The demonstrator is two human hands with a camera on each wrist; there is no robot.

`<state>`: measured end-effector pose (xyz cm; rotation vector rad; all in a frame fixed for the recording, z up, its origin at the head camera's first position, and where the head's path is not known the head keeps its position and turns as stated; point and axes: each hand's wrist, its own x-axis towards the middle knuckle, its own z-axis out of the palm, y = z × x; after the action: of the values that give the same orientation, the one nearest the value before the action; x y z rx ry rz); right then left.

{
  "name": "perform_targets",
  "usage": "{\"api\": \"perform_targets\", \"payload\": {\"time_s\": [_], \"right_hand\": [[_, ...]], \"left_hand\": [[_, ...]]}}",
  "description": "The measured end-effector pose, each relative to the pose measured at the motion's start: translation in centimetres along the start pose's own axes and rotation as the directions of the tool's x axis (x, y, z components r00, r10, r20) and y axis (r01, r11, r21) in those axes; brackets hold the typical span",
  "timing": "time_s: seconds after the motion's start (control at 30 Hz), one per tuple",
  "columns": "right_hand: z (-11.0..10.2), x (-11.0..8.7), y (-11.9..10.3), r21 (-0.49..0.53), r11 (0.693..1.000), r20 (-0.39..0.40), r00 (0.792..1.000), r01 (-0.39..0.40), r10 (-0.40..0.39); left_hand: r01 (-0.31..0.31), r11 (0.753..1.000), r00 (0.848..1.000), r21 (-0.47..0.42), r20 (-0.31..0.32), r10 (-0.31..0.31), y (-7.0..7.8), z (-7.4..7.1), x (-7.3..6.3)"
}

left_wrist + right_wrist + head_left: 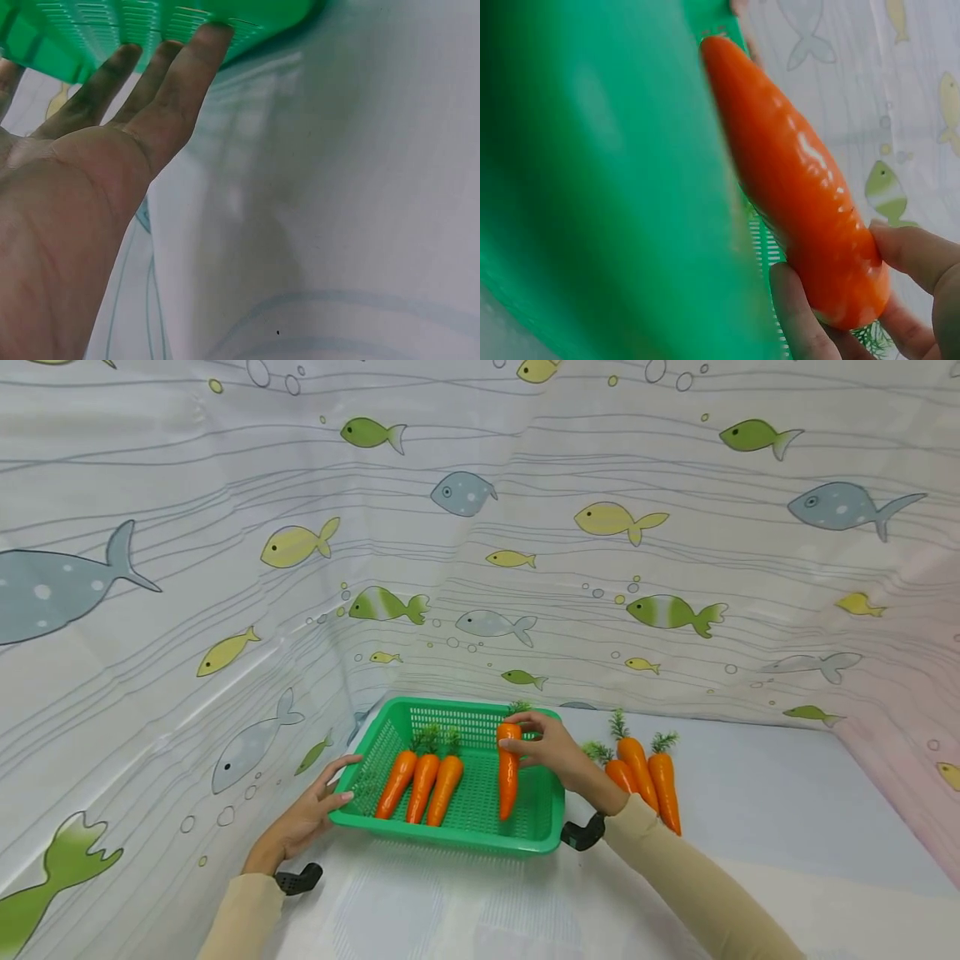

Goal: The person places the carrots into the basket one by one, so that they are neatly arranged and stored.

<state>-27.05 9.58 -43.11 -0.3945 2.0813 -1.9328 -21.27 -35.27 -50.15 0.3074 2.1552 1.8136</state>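
Note:
My right hand (553,748) pinches an orange toy carrot (507,772) near its thick, leafy end. The carrot hangs tip down over the right half of a green plastic basket (480,842). In the right wrist view, thumb and fingers clasp the thick end of the carrot (802,195). My left hand (303,818) touches the basket's left side, with fingertips at the rim. Its fairly straight fingers (176,97) meet the outer wall in the left wrist view. Several carrots (422,789) lie side by side in the basket's left half.
More carrots (651,777) lie on the white table (757,793) to the right of the basket, partly behind my right forearm. A fish-patterned sheet (555,577) hangs as a wall behind and at the left.

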Motion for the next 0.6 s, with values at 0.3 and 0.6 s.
{"api": "perform_targets", "payload": {"time_s": [0.3, 0.6], "right_hand": [[0.2, 0.5, -0.7, -0.045, 0.999, 0.01, 1.0, -0.001, 0.002], [0.9, 1.5, -1.5, -0.035, 0.999, 0.025, 1.0, 0.001, 0.0]], "left_hand": [[-0.016, 1.0, 1.0, -0.018, 0.014, 0.016, -0.1, -0.1, -0.2], [-0.012, 0.999, 1.0, -0.035, 0.013, 0.012, 0.3, 0.1, -0.2]]}}
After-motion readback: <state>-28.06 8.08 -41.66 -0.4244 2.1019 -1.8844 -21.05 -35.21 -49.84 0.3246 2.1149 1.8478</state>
